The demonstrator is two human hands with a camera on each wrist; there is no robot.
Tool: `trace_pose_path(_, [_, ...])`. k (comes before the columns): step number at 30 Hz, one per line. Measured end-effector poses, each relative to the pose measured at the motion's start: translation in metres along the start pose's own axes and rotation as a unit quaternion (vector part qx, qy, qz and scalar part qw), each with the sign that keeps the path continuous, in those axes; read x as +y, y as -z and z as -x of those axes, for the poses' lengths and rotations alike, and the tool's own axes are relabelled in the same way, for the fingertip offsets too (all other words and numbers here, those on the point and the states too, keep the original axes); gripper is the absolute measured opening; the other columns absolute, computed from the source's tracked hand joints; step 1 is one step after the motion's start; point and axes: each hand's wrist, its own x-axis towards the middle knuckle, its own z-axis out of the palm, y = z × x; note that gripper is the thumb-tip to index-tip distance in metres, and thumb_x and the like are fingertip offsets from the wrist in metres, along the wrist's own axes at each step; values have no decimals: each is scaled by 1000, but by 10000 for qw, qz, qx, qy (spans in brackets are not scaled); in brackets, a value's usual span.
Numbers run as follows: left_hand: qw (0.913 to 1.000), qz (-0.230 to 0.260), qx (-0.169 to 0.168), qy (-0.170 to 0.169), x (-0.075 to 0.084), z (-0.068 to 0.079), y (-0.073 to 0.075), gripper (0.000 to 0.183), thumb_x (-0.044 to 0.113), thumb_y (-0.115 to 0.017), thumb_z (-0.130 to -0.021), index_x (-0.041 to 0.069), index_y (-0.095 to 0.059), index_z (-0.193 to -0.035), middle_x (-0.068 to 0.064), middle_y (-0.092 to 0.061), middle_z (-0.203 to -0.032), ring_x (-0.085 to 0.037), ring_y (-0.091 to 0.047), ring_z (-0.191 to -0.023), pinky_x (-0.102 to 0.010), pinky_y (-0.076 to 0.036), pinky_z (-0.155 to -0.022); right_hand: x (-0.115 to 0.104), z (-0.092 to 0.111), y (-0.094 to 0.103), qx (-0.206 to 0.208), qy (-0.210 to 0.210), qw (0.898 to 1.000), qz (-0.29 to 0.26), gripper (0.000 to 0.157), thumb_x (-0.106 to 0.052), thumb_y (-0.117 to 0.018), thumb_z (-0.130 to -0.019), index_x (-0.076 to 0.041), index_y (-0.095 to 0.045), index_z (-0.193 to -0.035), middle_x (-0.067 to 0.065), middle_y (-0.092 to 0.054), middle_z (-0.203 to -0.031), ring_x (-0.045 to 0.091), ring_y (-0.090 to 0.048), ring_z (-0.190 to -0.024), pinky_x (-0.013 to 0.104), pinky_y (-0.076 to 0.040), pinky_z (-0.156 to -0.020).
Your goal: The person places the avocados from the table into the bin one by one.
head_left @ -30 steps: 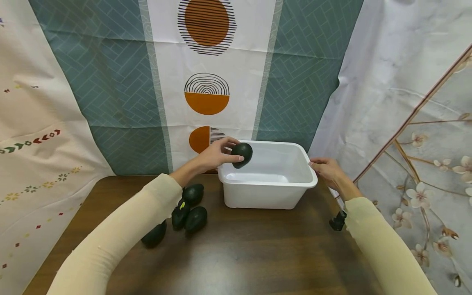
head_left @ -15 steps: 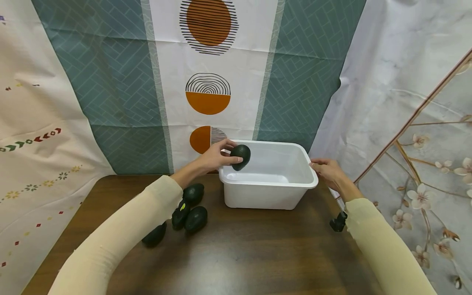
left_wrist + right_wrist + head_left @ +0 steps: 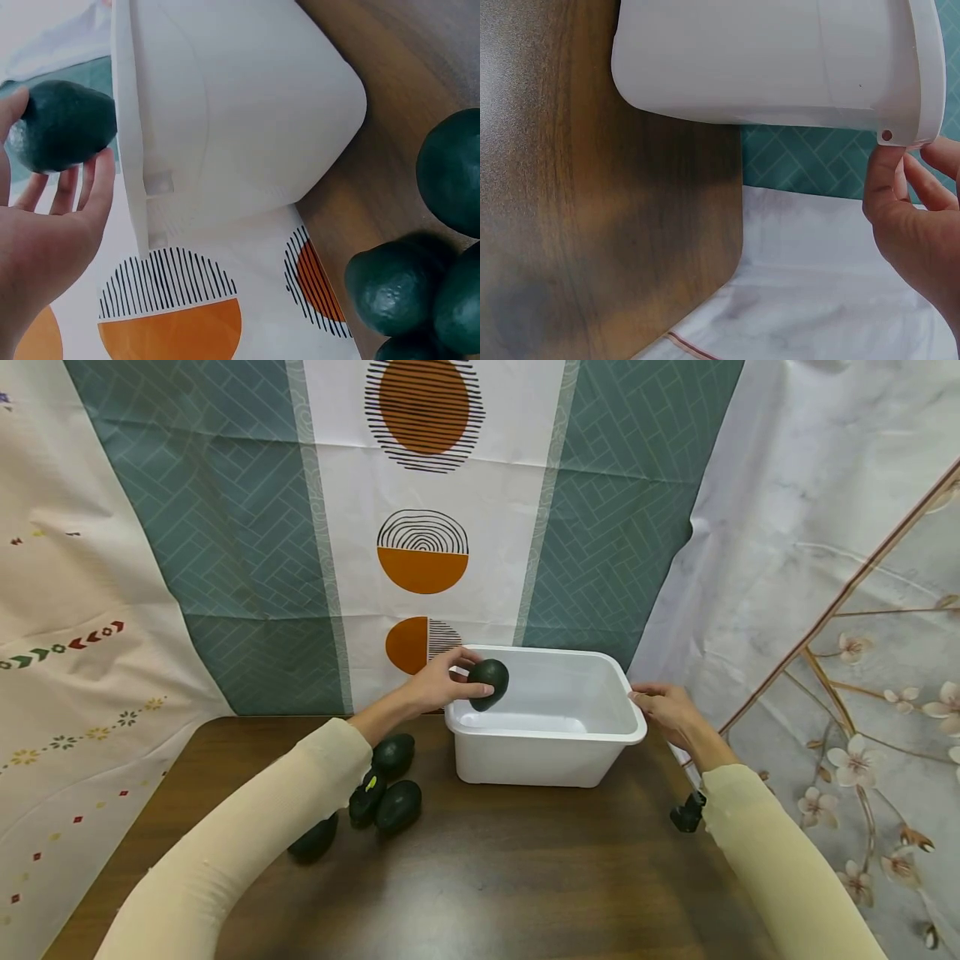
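My left hand grips a dark green avocado between thumb and fingers. In the head view the fruit overlaps the left rim of a white plastic bin; the left wrist view has it just outside that rim, at its height. At the bin's right end, my right hand pinches the rim between thumb and fingers, close by a small hole in the lip in the right wrist view. The bin stands upright, and the part of its inside that shows holds nothing.
Several more avocados lie on the brown wooden table left of the bin, one partly behind my left sleeve. A patterned curtain hangs right behind the table. A small black object sits by my right forearm.
The avocado in my left hand has come down slightly and a little left over the bin's rim. My right hand keeps its hold on the bin.
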Motion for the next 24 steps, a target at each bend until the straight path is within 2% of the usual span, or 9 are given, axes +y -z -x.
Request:
trace_pose_path(4, [10000, 7, 32, 7, -1, -1, -1, 59, 31, -83, -92, 12, -56, -140, -13, -57, -141, -36, -60, -126, -52, -50, -109, 1, 0, 0, 41, -33, 10000, 49, 56, -23, -55, -112, 8, -41, -157, 29, -43, -156, 39, -47, -136, 55, -37, -120])
trace_pose_path(12, [9995, 47, 301, -121, -1, -1, 0, 60, 36, -82, -94, 14, -55, -142, -12, -60, -140, -30, -60, -130, -49, -49, -112, 1, -1, 0, 61, -40, 10000, 25, 57, -22, -56, -111, 8, -41, -157, 30, -42, -156, 41, -45, -138, 56, -35, -121])
trace_pose_path(24, [9999, -34, 85, -123, 2, 5, 2, 64, 36, -83, -93, 14, -55, -147, -9, -61, -140, -32, -58, -132, -49, -48, -112, 2, -2, -1, 75, 49, 9999, 61, 57, -23, -56, -111, 9, -41, -156, 28, -45, -153, 37, -48, -133, 54, -36, -121])
